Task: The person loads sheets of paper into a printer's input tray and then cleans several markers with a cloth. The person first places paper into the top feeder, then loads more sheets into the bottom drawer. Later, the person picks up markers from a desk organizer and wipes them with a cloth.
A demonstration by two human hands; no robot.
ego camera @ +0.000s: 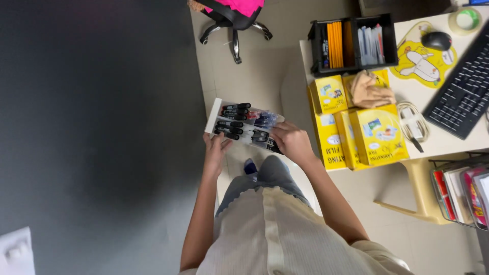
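I see yellow boxes [378, 135] stacked at the desk's near edge, flat and rectangular with small coloured pictures. My hands hold a clear marker pack [244, 125] with a white end.

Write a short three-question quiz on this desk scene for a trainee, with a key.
1. True or false: both hands hold the white tray of markers.
2. Which lies on the yellow mouse pad? A) roll of tape B) black mouse C) white cable
3. Fill in: the crumpled beige cloth rests on the ______ boxes.

Key
1. True: the left hand grips the tray's near left end and the right hand its right end.
2. B: the black mouse sits on the pad; the roll of tape and the white cable lie on the desk.
3. yellow
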